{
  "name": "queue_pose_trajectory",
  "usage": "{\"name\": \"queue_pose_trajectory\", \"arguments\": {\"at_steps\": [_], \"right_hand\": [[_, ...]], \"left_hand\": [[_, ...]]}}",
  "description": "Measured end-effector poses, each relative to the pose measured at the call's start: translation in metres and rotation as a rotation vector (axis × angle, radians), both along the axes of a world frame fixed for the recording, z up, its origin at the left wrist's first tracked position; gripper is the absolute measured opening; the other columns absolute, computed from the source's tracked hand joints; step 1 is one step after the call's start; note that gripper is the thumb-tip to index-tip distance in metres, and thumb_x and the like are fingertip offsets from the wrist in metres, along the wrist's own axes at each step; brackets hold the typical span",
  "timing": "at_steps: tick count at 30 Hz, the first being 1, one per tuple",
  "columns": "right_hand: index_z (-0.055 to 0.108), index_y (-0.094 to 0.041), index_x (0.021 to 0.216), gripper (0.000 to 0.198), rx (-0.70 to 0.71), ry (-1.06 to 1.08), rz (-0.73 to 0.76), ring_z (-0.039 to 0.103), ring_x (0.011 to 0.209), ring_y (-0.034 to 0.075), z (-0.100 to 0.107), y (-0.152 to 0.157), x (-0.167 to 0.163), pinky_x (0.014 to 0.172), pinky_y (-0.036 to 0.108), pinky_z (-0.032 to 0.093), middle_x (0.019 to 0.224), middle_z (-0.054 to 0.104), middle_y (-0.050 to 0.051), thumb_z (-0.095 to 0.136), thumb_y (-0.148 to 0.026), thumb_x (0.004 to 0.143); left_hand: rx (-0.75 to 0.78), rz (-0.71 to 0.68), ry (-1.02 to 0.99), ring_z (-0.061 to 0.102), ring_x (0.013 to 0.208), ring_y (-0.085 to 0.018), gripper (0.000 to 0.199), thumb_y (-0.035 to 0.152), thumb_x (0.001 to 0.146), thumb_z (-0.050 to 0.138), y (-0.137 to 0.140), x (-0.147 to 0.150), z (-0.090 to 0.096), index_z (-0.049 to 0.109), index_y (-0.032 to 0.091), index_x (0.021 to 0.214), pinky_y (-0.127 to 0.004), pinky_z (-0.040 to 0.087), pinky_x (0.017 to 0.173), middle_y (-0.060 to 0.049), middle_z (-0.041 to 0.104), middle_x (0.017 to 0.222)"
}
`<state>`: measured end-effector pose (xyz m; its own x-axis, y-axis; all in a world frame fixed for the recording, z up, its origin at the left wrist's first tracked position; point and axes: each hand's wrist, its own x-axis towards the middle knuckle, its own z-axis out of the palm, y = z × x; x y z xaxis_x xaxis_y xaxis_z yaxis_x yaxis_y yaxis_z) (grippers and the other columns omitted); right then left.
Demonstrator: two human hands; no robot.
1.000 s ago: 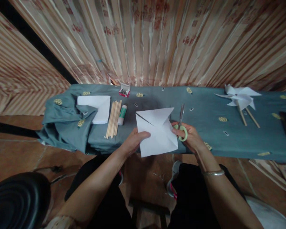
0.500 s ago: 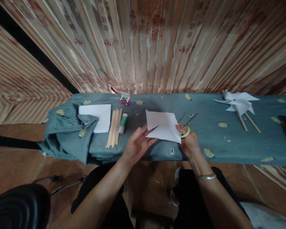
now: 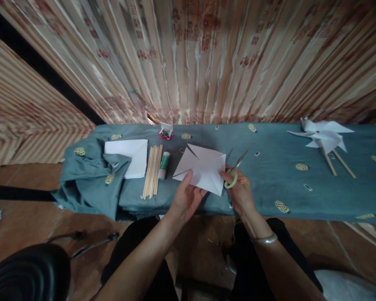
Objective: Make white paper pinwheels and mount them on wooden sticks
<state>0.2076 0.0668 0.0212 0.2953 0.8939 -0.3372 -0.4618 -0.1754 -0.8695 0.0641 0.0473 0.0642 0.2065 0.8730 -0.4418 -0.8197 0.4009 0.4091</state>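
Observation:
A white square of paper, slit from its corners toward the middle, is held over the cloth-covered table. My left hand grips its lower left edge, thumb on top and fingers beneath. At the right edge, my right hand pinches the paper and also keeps hold of scissors with pale green handles. The scissor blades point up and to the right, away from the sheet. Left of the paper lie a glue stick and a bundle of wooden sticks.
A small open box of metal pins stands at the back. White paper sheets lie left, partly under bunched cloth. Paper pinwheels on sticks rest at the right. A curtain hangs behind the table; a black stool is lower left.
The paper has turned and shifted left, and its slits at the left and top now show. My left hand has moved its thumb on top of the sheet. My right hand came left with the scissors.

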Motion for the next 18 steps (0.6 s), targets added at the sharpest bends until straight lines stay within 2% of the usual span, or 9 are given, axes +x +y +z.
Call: {"name": "queue_pose_trajectory", "arguments": {"at_steps": [3, 6, 8, 12, 14, 18], "right_hand": [[0.067, -0.022, 0.081, 0.041, 0.005, -0.087, 0.043, 0.054, 0.058, 0.009, 0.001, -0.005, -0.002, 0.057, 0.022, 0.044, 0.068, 0.066, -0.006, 0.088, -0.035, 0.048], [0.066, -0.022, 0.080, 0.043, 0.005, -0.150, 0.093, 0.050, 0.054, 0.009, 0.004, -0.009, 0.001, 0.054, 0.022, 0.041, 0.064, 0.064, -0.007, 0.088, -0.039, 0.048], [0.066, -0.021, 0.079, 0.041, 0.015, -0.208, 0.162, 0.047, 0.051, 0.009, 0.007, -0.013, 0.006, 0.051, 0.022, 0.038, 0.058, 0.060, -0.007, 0.086, -0.045, 0.053], [0.067, -0.020, 0.088, 0.045, 0.050, -0.256, 0.402, 0.055, 0.057, 0.013, 0.016, -0.024, 0.015, 0.052, 0.024, 0.040, 0.065, 0.067, 0.000, 0.074, -0.059, 0.066], [0.066, -0.020, 0.092, 0.049, 0.033, -0.257, 0.553, 0.059, 0.062, 0.014, 0.020, -0.030, 0.017, 0.056, 0.025, 0.043, 0.073, 0.071, 0.003, 0.072, -0.062, 0.068], [0.065, -0.017, 0.095, 0.053, -0.013, -0.252, 0.841, 0.060, 0.062, 0.014, 0.025, -0.038, 0.021, 0.057, 0.026, 0.045, 0.076, 0.072, 0.005, 0.071, -0.062, 0.068]], "left_hand": [[-0.098, 0.012, 0.042, 0.061, 0.116, -0.024, 0.037, 0.032, 0.093, 0.051, 0.005, 0.000, -0.003, 0.056, 0.012, 0.124, -0.039, 0.047, 0.103, -0.012, 0.068, 0.118], [-0.192, 0.046, 0.073, 0.063, 0.113, -0.024, 0.036, 0.030, 0.096, 0.044, 0.008, -0.001, -0.005, 0.055, 0.010, 0.124, -0.039, 0.051, 0.099, -0.014, 0.069, 0.115], [-0.204, 0.071, 0.094, 0.065, 0.109, -0.024, 0.035, 0.029, 0.096, 0.044, 0.009, -0.002, -0.006, 0.055, 0.010, 0.124, -0.040, 0.052, 0.097, -0.014, 0.070, 0.112], [-0.169, 0.135, 0.118, 0.066, 0.107, -0.023, 0.034, 0.027, 0.096, 0.045, 0.015, -0.009, 0.000, 0.055, 0.012, 0.126, -0.040, 0.052, 0.097, -0.012, 0.071, 0.111], [-0.138, 0.185, 0.116, 0.066, 0.107, -0.022, 0.035, 0.026, 0.097, 0.045, 0.019, -0.015, 0.005, 0.053, 0.014, 0.127, -0.038, 0.052, 0.098, -0.011, 0.071, 0.111], [-0.064, 0.251, 0.113, 0.066, 0.108, -0.020, 0.036, 0.026, 0.098, 0.040, 0.028, -0.027, 0.012, 0.051, 0.015, 0.131, -0.036, 0.052, 0.098, -0.010, 0.071, 0.111]]}}
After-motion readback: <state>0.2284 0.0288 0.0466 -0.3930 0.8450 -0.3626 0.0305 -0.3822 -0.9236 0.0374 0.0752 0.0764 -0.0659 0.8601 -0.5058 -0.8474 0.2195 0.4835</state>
